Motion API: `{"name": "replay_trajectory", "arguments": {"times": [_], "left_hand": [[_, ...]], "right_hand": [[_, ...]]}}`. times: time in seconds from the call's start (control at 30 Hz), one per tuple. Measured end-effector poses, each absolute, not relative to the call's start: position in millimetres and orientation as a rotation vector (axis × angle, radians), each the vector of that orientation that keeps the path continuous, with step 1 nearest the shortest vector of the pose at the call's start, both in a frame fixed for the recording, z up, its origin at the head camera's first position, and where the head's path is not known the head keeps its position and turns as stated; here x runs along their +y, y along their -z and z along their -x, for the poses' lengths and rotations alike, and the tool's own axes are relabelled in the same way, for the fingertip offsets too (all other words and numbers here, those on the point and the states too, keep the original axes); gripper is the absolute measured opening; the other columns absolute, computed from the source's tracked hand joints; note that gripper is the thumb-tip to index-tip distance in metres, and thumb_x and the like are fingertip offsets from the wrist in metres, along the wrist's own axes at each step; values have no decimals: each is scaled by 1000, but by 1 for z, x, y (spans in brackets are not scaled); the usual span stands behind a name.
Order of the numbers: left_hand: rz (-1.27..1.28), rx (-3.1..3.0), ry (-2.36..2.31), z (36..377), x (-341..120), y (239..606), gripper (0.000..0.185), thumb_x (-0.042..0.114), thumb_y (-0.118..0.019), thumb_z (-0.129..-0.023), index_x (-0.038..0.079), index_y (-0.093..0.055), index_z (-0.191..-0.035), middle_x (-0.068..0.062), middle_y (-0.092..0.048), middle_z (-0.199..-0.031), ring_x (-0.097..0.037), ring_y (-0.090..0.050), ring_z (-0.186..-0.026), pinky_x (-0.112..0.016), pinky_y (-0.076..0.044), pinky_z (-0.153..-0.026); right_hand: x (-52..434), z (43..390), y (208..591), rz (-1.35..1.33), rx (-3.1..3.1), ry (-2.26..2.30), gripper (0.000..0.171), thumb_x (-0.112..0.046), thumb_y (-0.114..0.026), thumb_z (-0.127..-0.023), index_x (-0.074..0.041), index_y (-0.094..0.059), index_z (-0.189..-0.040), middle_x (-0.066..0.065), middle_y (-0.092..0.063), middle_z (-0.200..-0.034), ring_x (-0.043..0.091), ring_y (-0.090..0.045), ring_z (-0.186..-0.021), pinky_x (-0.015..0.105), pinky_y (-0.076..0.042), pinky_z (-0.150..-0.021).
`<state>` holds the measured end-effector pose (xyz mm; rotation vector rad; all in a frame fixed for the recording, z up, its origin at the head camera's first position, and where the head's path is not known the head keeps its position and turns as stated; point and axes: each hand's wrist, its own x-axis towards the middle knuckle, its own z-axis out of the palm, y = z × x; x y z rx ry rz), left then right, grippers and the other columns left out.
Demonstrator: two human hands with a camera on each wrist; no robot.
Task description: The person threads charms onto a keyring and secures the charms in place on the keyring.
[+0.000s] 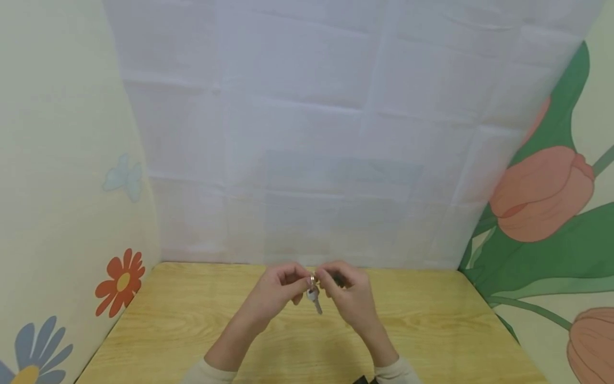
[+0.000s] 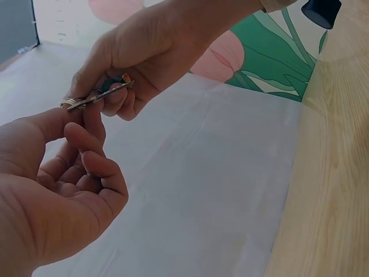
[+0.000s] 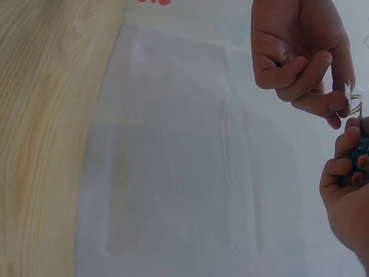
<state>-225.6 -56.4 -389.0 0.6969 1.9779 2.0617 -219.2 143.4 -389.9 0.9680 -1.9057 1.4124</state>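
Both hands meet above the wooden table [image 1: 431, 330], working a small bunch between them. My left hand [image 1: 298, 285] pinches a metal key ring [image 1: 313, 279] between thumb and forefinger. A silver key [image 1: 317, 304] hangs down from the ring. My right hand [image 1: 330, 281] grips the other side of the bunch, its fingers curled around a teal and orange charm [image 2: 113, 86]. In the left wrist view the ring [image 2: 70, 104] sits at my left thumb tip, with the right hand [image 2: 109, 95] above. The right wrist view shows the ring [image 3: 353, 101] and the charm [image 3: 361, 156] at its right edge.
A creased white sheet [image 1: 307, 133] hangs behind the table. The side walls carry painted flowers [image 1: 120, 282] on the left and tulips [image 1: 542, 194] on the right. A black device [image 2: 322, 10] sits at my right wrist.
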Motion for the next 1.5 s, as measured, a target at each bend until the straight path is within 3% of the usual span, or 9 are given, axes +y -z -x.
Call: {"name": "replay_trajectory", "arguments": {"times": [0.3,0.5,0.6,0.87,1.07,1.33,1.5], "left_hand": [[-717,1993,-2015,225,-58,388,21,23,-69,-100,3,-71,-104,-8,-65,-90,-18,-52,-71,-30,-47,-68],[-732,1999,-1980,227,-60,389,23,24,-70,-99,1,-71,-102,-6,-61,-85,-18,-51,-70,-33,-46,-70],[-736,1996,-1967,229,-61,390,25,26,-70,-99,1,-72,-102,-5,-61,-85,-17,-50,-70,-33,-45,-70],[-705,2005,-1957,229,-63,391,29,25,-69,-100,-3,-70,-106,-7,-63,-94,-19,-52,-75,-33,-46,-72],[-677,2049,-1952,226,-65,388,20,24,-68,-101,4,-72,-105,-7,-64,-96,-22,-53,-79,-37,-46,-74],[-650,2124,-2002,221,-54,389,17,25,-69,-100,8,-74,-102,-7,-70,-95,-20,-57,-80,-32,-48,-71],[-620,2197,-2009,218,-50,387,23,27,-65,-102,10,-74,-115,-5,-71,-98,-24,-59,-83,-30,-48,-69]], "right_hand": [[145,221,392,-1024,-1895,-1283,24,16,-69,-88,-6,-73,-100,5,-69,-81,9,-56,-58,26,-46,-47],[146,226,396,-1080,-1842,-1135,6,-4,-70,-97,-7,-73,-101,2,-70,-87,7,-60,-65,20,-48,-53],[146,229,399,-1094,-1814,-1101,7,-10,-68,-100,-5,-72,-100,3,-70,-86,8,-60,-65,20,-48,-54],[145,232,402,-1067,-1812,-1125,8,0,-71,-95,-6,-73,-100,2,-69,-84,8,-59,-64,21,-48,-52],[145,232,403,-1032,-1828,-1159,15,3,-71,-94,-10,-74,-100,-2,-66,-80,6,-58,-62,21,-48,-51],[144,231,406,-917,-1854,-1183,20,11,-73,-88,-6,-74,-97,3,-68,-78,9,-61,-62,22,-50,-51],[145,229,404,-887,-1839,-1188,18,11,-74,-87,-5,-74,-95,2,-68,-79,10,-59,-60,19,-48,-52]]}}
